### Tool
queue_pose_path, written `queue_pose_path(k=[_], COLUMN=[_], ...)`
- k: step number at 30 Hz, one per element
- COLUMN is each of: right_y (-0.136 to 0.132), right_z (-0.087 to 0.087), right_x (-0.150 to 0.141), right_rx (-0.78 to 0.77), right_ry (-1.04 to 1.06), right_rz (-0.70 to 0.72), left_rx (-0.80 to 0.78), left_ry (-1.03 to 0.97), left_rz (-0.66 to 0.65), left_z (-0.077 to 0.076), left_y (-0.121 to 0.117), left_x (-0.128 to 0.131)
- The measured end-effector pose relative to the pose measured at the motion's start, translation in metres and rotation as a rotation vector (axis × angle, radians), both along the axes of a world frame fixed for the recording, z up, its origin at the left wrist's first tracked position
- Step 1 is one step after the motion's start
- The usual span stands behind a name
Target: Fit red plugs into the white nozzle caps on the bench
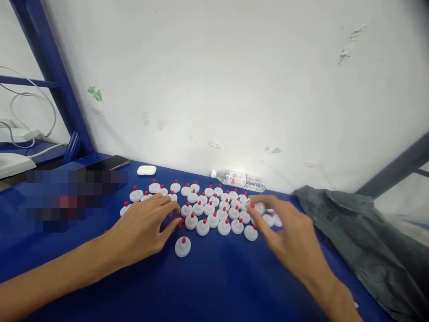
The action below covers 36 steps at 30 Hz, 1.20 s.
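Several white round caps with red tips (213, 208) stand in rows on the blue table (214, 277). My left hand (144, 226) lies flat among the caps at the left end of the rows, fingers stretched out, fingertips near small red pieces. One cap (182, 247) stands alone in front of the rows, just right of this hand. My right hand (284, 232) reaches in from the right with fingers spread; its thumb and forefinger touch a cap (257, 207) at the right end.
A plastic water bottle (239, 180) lies against the white wall behind the caps. A white earbud case (146, 170) and a dark phone (107, 163) lie at the back left. Grey plastic sheeting (355, 232) covers the table's right side. Blue frame bars and cables stand at left.
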State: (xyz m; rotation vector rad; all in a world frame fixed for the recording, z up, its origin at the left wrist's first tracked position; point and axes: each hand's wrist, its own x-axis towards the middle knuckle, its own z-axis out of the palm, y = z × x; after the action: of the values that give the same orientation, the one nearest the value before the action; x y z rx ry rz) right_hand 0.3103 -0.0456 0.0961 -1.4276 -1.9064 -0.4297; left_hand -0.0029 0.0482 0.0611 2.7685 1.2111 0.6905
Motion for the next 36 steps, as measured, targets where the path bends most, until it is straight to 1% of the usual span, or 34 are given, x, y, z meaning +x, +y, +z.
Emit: queue_pose_path(k=[2,4,6,8,12,14,17,19,21,23,25,26,28,30,32,34,36], right_y=[-0.002,-0.003,-0.005,-0.006,-0.005,-0.003,0.001,-0.001,-0.007,-0.017,-0.028,-0.032,-0.037,-0.037,-0.035,-0.032,-0.031], right_z=[0.01,0.018,0.023,0.024,0.02,0.016,0.013,0.014,0.015,0.012,0.003,-0.003,-0.016,-0.026,-0.03,-0.028,-0.022], right_x=[0.019,0.037,0.05,0.058,0.056,0.051,0.049,0.054,0.066,0.084,0.102,0.11,0.121,0.122,0.116,0.109,0.101], right_rx=[-0.161,-0.315,-0.403,-0.46,-0.71,-0.787,-0.824,-0.832,-0.827,-0.835,-0.88,-0.941,-1.04,-1.082,-1.078,-1.076,-1.017], right_ry=[0.061,0.092,0.087,0.077,0.08,0.09,0.116,0.152,0.18,0.191,0.212,0.238,0.266,0.244,0.207,0.187,0.195], right_rz=[-0.138,-0.188,-0.167,-0.151,-0.157,-0.153,-0.152,-0.163,-0.208,-0.298,-0.398,-0.429,-0.432,-0.431,-0.436,-0.415,-0.348], left_rx=[-0.042,-0.081,-0.112,-0.138,-0.177,-0.191,-0.211,-0.22,-0.22,-0.214,-0.204,-0.199,-0.192,-0.189,-0.189,-0.186,-0.173], left_ry=[0.021,0.038,0.05,0.063,0.092,0.101,0.11,0.113,0.112,0.11,0.11,0.111,0.119,0.131,0.143,0.151,0.148], left_rz=[0.025,0.044,0.05,0.049,0.047,0.043,0.034,0.031,0.033,0.044,0.054,0.056,0.057,0.056,0.054,0.049,0.047], left_z=[-0.003,-0.007,-0.011,-0.013,-0.015,-0.014,-0.014,-0.014,-0.013,-0.012,-0.011,-0.01,-0.009,-0.009,-0.008,-0.007,-0.007], left_y=[0.002,0.003,0.003,0.002,0.001,0.001,0.003,0.003,0.002,0.0,-0.001,-0.002,-0.002,-0.001,-0.001,-0.001,-0.002], left_x=[-0.001,0.0,0.001,0.002,0.002,0.001,0.0,0.0,0.001,0.002,0.004,0.005,0.007,0.008,0.008,0.008,0.008])
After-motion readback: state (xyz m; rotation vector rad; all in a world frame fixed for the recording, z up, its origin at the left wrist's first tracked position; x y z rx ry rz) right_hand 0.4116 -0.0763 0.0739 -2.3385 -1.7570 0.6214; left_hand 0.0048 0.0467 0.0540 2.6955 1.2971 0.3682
